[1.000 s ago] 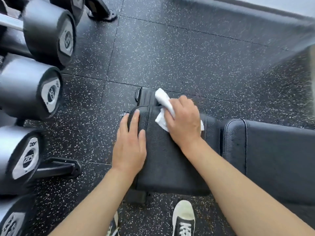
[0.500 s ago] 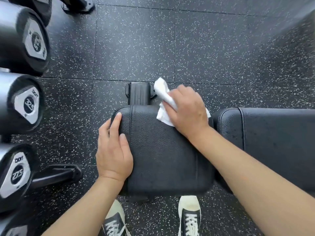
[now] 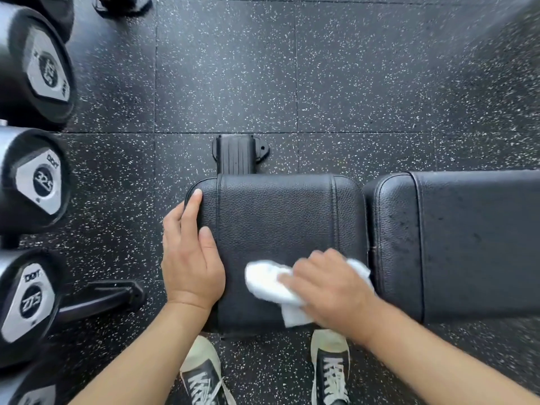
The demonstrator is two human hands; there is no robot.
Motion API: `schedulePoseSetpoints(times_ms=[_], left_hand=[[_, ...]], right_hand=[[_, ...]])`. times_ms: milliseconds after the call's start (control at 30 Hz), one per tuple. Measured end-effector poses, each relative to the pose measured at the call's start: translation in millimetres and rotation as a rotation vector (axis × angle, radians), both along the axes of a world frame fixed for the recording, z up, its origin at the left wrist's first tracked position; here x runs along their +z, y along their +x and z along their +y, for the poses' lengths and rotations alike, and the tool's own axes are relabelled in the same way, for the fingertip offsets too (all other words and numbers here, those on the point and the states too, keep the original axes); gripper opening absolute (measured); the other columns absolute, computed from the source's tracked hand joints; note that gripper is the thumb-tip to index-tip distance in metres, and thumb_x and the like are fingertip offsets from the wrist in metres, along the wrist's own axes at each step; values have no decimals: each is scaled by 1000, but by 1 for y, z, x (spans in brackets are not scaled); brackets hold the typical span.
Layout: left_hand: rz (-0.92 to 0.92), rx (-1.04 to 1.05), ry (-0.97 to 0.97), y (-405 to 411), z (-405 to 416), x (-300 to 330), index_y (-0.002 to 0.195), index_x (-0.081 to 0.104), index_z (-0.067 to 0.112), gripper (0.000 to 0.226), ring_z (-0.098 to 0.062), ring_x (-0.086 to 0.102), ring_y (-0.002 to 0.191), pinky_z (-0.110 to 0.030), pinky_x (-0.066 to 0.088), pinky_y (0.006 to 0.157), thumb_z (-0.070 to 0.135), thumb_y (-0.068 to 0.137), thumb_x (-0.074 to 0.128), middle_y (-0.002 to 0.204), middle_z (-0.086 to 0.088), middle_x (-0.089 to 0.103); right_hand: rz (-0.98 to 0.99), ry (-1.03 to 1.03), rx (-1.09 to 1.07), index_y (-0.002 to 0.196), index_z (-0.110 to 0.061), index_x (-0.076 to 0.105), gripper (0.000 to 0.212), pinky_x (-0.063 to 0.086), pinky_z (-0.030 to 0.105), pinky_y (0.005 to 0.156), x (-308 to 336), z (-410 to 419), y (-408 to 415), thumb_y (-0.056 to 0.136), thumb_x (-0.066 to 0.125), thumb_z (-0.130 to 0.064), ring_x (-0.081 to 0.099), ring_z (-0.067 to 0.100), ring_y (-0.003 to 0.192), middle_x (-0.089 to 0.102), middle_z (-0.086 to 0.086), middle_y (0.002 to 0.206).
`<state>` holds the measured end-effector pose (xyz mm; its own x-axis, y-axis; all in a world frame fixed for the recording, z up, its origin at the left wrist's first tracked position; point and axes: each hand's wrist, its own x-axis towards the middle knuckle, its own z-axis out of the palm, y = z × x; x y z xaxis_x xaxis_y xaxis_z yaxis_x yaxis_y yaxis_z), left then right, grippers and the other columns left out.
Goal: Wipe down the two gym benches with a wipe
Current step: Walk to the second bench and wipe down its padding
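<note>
Nearest, the right hand presses the white wipe flat under loosely curled fingers on the near edge of the seat pad. The left hand rests with straight fingers along the pad's left edge. Overlapping strokes should carry outward to the far seam, then onto the long back pad beside it.

Black rubber floor, white-speckled, laid in tiles w/ visible seams. Left edge: row of dumbbells on their sides, silver end caps facing out; two caps read 32.5 and 27.5. Black rack foot sticks out under the lower ones. Bottom: two black-and-white laced sneakers, toes pointing up-frame.
</note>
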<state>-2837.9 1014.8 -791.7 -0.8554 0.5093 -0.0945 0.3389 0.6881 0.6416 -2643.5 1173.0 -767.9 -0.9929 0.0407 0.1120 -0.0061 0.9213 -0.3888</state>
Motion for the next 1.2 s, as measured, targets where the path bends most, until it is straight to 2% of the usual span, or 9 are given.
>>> schedulePoseSetpoints(times_ms=[133, 233, 400, 567, 767, 867, 967, 1067, 1200], left_hand=[[4, 10, -1, 0, 0, -1, 160, 37, 26, 58, -27, 48, 131, -48, 48, 104, 27, 103, 34, 148, -11, 45], [2, 11, 1, 0, 0, 0, 160, 38, 25, 58, -25, 47, 131, -43, 43, 107, 27, 102, 34, 147, -11, 46], [-11, -1, 22, -1, 0, 2, 158, 42, 18, 57, -29, 47, 133, -41, 39, 112, 22, 101, 38, 147, -12, 49], [-48, 20, 68, -1, -1, 4, 156, 46, 21, 58, -26, 51, 131, -44, 46, 104, 22, 98, 38, 145, -8, 51], [-49, 16, 53, 0, -4, 8, 159, 41, 29, 57, -27, 52, 129, -42, 47, 104, 24, 103, 38, 149, -5, 48], [-80, 2, 37, -2, -5, 8, 160, 39, 31, 55, -29, 49, 132, -42, 43, 106, 22, 105, 40, 152, -5, 45], [-128, -24, 37, -5, -5, 9, 160, 35, 33, 54, -29, 46, 132, -42, 39, 109, 19, 108, 42, 152, -4, 40], [-180, -64, 35, -10, -11, 10, 162, 30, 35, 57, -27, 43, 132, -43, 37, 112, 22, 107, 42, 154, 0, 36], [-237, -163, 42, 0, -51, 14, 164, 18, 36, 61, -18, 38, 146, -41, 34, 121, 23, 109, 40, 162, 9, 31]], right_hand=[[59, 32, -426, 103, -6, 70, 29, 36, 39, 67, -3, 74, -62, 101, 58, -33, 51, 29, 76, 60, 11, 88], [6, 36, -629, 105, -14, 67, 24, 39, 38, 70, -6, 75, -122, 96, 66, -36, 54, 27, 82, 62, 5, 93], [59, -1, -524, 101, -15, 66, 22, 41, 41, 70, -2, -3, -161, 93, 66, -36, 54, 28, 84, 62, 4, 96], [74, -72, -315, 95, -14, 67, 18, 38, 41, 64, -4, -50, -85, 98, 66, -32, 47, 26, 75, 53, 2, 85], [35, 13, -24, 116, -13, 64, 25, 36, 40, 62, -2, -6, 1, 107, 54, -34, 46, 26, 73, 59, 3, 90], [50, 76, -307, 108, -8, 70, 34, 39, 43, 66, 1, 41, -36, 106, 53, -37, 50, 31, 75, 58, 8, 87], [14, 69, -621, 99, -9, 69, 29, 41, 45, 71, 0, 50, -111, 101, 58, -36, 54, 35, 82, 59, 11, 89], [-29, 90, -596, 97, -12, 66, 27, 42, 45, 73, -4, 10, -174, 98, 61, -39, 56, 34, 88, 62, 9, 95], [48, 71, -473, 97, -14, 66, 24, 45, 44, 71, 1, -36, -176, 97, 62, -37, 55, 29, 83, 59, 6, 92]])
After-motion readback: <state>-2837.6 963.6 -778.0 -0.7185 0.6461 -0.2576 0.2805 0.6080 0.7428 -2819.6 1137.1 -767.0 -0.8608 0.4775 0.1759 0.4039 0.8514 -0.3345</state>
